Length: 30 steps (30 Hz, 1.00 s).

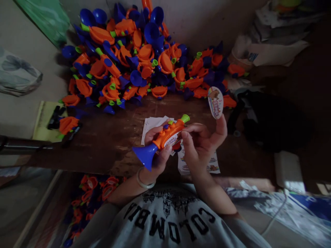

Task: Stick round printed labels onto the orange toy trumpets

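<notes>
My left hand [159,162] is wrapped round an orange toy trumpet [160,138] with a blue bell and a lime-green mouthpiece, tilted with its bell to the lower left. An oval sticker [171,140] lies on the side of the trumpet facing me. My right hand [199,146] has its thumb and a finger at the mouthpiece end, against the trumpet beside that sticker. Another oval sticker [215,102] clings to the tip of a raised right finger. Beneath my hands lie white papers [150,124] and a printed sticker sheet [213,165], partly covered.
A large heap of toy trumpets [144,53] fills the back of the brown table [103,144]. More trumpets [89,182] lie below its front edge at left. A yellow pad [41,119] is at left, a black bag-like item [276,120] and white box [288,168] at right.
</notes>
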Motion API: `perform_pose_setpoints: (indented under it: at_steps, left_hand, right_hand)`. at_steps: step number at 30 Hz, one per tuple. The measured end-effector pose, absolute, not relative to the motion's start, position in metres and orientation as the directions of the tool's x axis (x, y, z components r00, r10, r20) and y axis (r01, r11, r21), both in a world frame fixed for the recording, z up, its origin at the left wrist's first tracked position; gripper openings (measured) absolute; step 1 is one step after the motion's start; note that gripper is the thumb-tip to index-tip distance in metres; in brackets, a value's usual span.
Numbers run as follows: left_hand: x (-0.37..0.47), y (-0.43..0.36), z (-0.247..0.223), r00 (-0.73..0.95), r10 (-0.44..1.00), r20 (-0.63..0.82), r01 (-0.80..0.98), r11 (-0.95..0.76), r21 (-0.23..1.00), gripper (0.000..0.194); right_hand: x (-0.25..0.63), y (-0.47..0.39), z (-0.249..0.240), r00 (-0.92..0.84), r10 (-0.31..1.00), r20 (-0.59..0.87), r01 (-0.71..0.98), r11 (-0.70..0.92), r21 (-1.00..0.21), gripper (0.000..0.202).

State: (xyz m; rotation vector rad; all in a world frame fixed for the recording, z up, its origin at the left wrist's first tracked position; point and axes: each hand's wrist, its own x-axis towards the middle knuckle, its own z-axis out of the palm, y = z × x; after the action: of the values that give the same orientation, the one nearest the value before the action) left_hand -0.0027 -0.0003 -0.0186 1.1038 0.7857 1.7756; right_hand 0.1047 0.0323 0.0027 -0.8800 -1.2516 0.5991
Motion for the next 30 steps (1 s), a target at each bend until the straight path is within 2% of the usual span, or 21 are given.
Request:
perform_pose_setpoints:
  at_steps: [3, 10, 16, 20, 22, 24, 26, 28, 30]
  left_hand:
    - [-0.003, -0.001, -0.020, -0.221, 0.901, 0.373, -0.327, -0.429, 0.842, 0.044]
    - [-0.005, -0.006, -0.014, -0.208, 0.919, 0.334, -0.292, -0.384, 0.876, 0.045]
    - [-0.006, -0.006, -0.013, -0.197, 0.910, 0.364, -0.285, -0.408, 0.867, 0.043]
    - [-0.010, -0.008, -0.011, -0.230, 0.906, 0.356, -0.292, -0.414, 0.862, 0.042]
    - [-0.013, -0.009, -0.011, -0.230, 0.918, 0.323, -0.331, -0.386, 0.861, 0.042]
    - [-0.013, -0.007, -0.013, -0.212, 0.940, 0.267, -0.363, -0.330, 0.872, 0.041]
    - [-0.013, -0.004, -0.017, -0.185, 0.968, 0.171, -0.384, -0.231, 0.894, 0.040]
    - [-0.011, -0.001, -0.021, -0.148, 0.987, 0.064, -0.411, -0.120, 0.904, 0.039]
    - [-0.011, -0.001, -0.023, -0.098, 0.995, 0.027, -0.393, -0.063, 0.917, 0.038]
  right_hand:
    - [0.107, 0.033, 0.006, 0.252, 0.771, 0.584, 0.065, 0.589, -0.805, 0.081]
    - [0.105, 0.027, 0.014, 0.263, 0.821, 0.506, -0.031, 0.531, -0.847, 0.081]
    - [0.105, 0.032, 0.006, 0.248, 0.812, 0.528, 0.000, 0.545, -0.838, 0.082]
    - [0.111, 0.046, -0.003, 0.399, 0.723, 0.565, 0.119, 0.570, -0.813, 0.088]
    - [0.112, 0.048, -0.006, 0.373, 0.748, 0.548, 0.072, 0.566, -0.821, 0.083]
    - [0.110, 0.045, -0.006, 0.230, 0.813, 0.536, -0.028, 0.556, -0.831, 0.082]
    - [0.106, 0.041, -0.004, 0.147, 0.836, 0.529, -0.059, 0.541, -0.839, 0.085]
    - [0.105, 0.041, -0.002, 0.235, 0.811, 0.536, 0.012, 0.549, -0.836, 0.084]
    - [0.107, 0.043, -0.002, 0.366, 0.720, 0.590, 0.124, 0.591, -0.797, 0.083]
